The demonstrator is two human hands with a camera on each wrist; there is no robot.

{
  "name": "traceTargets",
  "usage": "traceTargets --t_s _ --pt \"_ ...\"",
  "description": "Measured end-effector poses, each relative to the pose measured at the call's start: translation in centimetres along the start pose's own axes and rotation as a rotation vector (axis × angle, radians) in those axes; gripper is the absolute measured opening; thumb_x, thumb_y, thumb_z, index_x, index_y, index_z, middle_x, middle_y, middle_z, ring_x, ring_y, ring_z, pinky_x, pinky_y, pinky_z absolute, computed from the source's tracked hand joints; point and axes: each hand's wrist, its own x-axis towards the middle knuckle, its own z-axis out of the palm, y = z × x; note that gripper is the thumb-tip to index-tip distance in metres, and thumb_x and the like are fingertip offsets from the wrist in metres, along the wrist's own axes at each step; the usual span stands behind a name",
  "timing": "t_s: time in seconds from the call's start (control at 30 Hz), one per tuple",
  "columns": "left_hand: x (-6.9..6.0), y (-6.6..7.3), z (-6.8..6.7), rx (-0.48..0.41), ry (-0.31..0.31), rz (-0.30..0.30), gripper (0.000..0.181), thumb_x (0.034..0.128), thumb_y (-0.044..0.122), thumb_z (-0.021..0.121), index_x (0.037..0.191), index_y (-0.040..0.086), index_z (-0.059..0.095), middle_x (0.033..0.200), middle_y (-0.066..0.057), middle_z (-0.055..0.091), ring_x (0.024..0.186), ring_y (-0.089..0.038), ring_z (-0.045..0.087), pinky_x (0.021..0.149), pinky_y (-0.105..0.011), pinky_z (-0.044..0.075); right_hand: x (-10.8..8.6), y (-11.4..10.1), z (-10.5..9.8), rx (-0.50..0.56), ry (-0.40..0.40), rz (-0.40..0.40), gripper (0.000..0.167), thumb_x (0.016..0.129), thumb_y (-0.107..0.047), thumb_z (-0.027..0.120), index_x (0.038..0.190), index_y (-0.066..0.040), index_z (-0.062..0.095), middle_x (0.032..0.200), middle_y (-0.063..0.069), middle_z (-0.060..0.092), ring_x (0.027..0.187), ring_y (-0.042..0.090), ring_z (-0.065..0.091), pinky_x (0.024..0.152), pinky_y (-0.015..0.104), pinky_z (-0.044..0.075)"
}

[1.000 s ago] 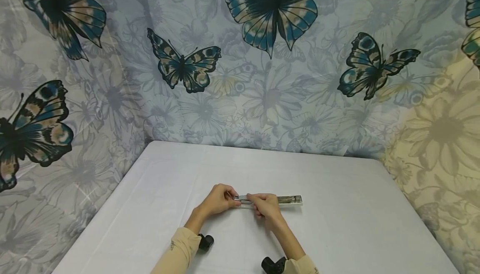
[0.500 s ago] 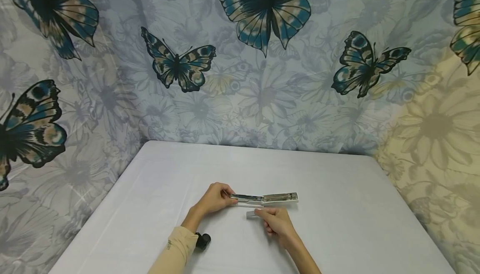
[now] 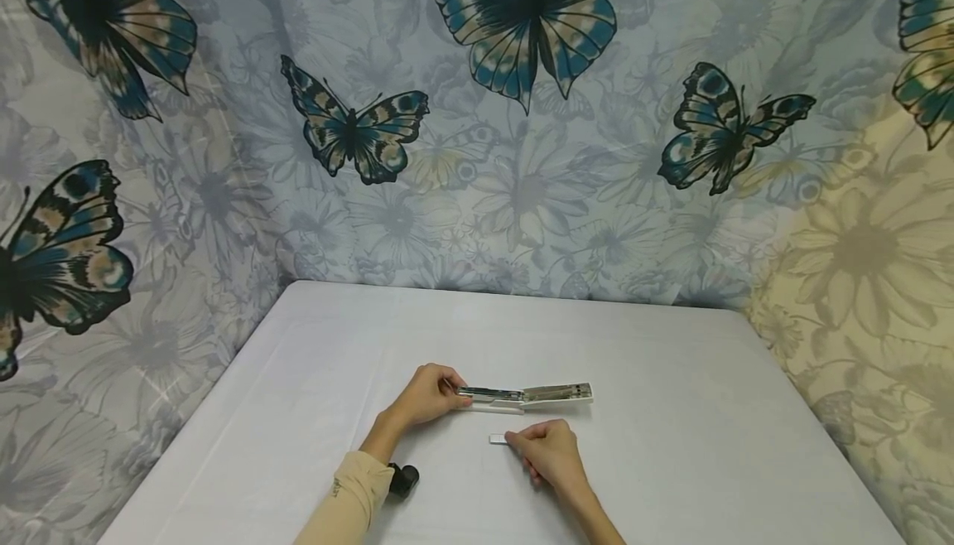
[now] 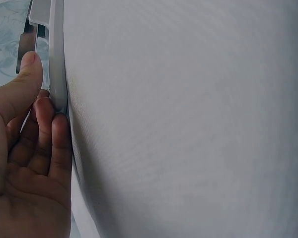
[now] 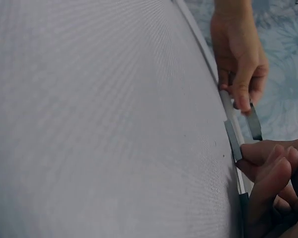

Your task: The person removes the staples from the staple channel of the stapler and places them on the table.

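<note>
An opened stapler lies across the middle of the white table, its top cover swung back to the right. My left hand holds its left end, thumb on the metal part and fingers at the pale base in the left wrist view. Nearer to me, my right hand pinches a short grey strip of staples between thumb and fingertips. In the right wrist view the strip shows in front of the stapler, apart from it in the head view.
A white cloth covers the table. Behind it hangs a backdrop printed with butterflies and flowers. A black wrist camera sits by the left sleeve.
My right hand has drawn back from the stapler towards me with the staple strip and tilted it, so a brighter side shows. My left hand still holds the stapler's left end.
</note>
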Motion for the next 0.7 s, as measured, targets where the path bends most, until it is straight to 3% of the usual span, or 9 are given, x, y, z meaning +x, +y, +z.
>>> traceTargets --t_s 0.2,0.47,0.6,0.7 --pt "-0.1 0.2 0.1 0.008 -0.004 0.003 0.014 0.0802 0.012 0.087 0.087 0.005 0.077 0.076 -0.005 0.072 0.059 -0.003 0.051 0.054 -0.018 0.043 0.2 0.3 -0.4 -0.050 0.033 -0.049 0.016 0.084 -0.015 0.080 0.082 0.001 0.078 0.046 -0.005 0.056 0.033 0.002 0.045 0.038 0.020 0.042" --pt "0.0 0.1 0.1 0.001 0.006 0.005 0.014 0.0795 0.012 0.088 0.087 0.006 0.077 0.076 -0.004 0.071 0.059 -0.003 0.051 0.055 -0.018 0.043 0.2 1.0 -2.9 -0.089 0.094 -0.062 0.014 0.086 -0.013 0.078 0.085 0.001 0.078 0.045 -0.003 0.054 0.032 0.003 0.043 0.037 0.019 0.039" --pt "-0.1 -0.1 -0.2 -0.006 -0.006 0.019 0.021 0.0816 0.013 0.086 0.098 0.003 0.076 0.081 -0.004 0.070 0.063 -0.001 0.053 0.058 -0.017 0.045 0.3 1.8 -5.6 -0.157 0.149 -0.068 0.015 0.088 -0.013 0.077 0.086 0.002 0.079 0.046 -0.006 0.051 0.037 0.004 0.041 0.040 0.019 0.035" --pt "-0.7 -0.3 -1.0 0.019 -0.010 0.035 0.030 0.0856 0.012 0.082 0.111 0.001 0.073 0.085 -0.005 0.069 0.068 -0.004 0.057 0.064 -0.019 0.050 0.4 2.7 -8.9 -0.280 0.265 -0.110 0.017 0.088 -0.016 0.078 0.087 0.001 0.080 0.051 -0.003 0.055 0.044 0.006 0.044 0.044 0.021 0.035"
